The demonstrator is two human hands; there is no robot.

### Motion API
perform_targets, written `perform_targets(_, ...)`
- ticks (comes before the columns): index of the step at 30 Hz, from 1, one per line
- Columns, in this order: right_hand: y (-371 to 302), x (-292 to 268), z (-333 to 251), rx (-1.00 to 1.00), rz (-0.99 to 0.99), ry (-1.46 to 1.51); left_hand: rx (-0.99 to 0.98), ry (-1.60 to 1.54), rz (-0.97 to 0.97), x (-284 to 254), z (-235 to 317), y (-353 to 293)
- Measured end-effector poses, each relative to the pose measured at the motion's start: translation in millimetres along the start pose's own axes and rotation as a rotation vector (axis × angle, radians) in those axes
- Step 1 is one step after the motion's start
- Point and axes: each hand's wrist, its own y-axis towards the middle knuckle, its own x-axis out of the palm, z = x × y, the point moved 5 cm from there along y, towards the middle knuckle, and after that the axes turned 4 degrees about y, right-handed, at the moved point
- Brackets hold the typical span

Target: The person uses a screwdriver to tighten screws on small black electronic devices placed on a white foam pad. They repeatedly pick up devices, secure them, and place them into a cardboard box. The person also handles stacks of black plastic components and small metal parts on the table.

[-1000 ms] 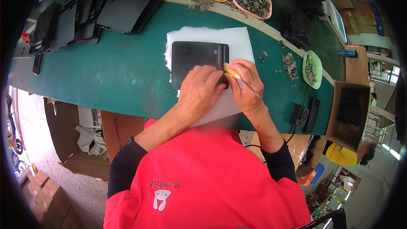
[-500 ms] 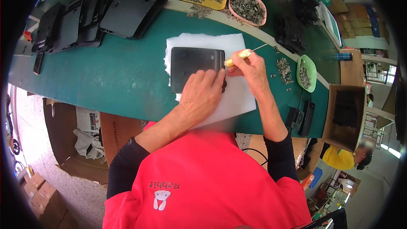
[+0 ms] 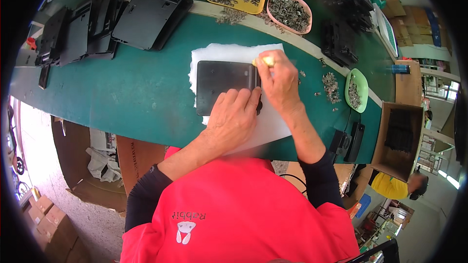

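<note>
A flat black plastic housing lies on a sheet of white foam. My left hand rests with its fingers laid out over the housing's lower right part, its fingertips near the right edge. My right hand is closed around the yellow handle of a screwdriver by the housing's upper right corner. The shaft, which showed earlier, cannot be made out now. Whether the tool touches the housing is hidden by the hand.
Small metal parts fill a yellow tray, a pink tray and a green tray; loose ones lie nearby. Black panels lean at the far left. A cardboard box stands at right, and a person in yellow is beyond.
My right hand has turned and moved up and slightly left with the screwdriver, toward the housing's upper right corner. My left hand stays on the housing.
</note>
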Motion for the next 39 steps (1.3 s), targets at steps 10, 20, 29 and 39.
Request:
perform_targets(10, -44, 7, -10, -0.257, 0.186, -0.008, 0.012, -0.029, 0.029, 3, -2, -6)
perform_targets(20, -22, -16, -22, -0.203, 0.213, -0.036, 0.047, 0.017, 0.059, -1, 3, -3)
perform_targets(29, -26, -28, -7, 0.083, 0.130, 0.172, 0.136, -0.017, 0.104, -6, 5, -6)
perform_targets(39, -72, -16, -3, 0.648, -0.053, 0.936, -0.416, -1.404, 0.088, -71, 22, 48)
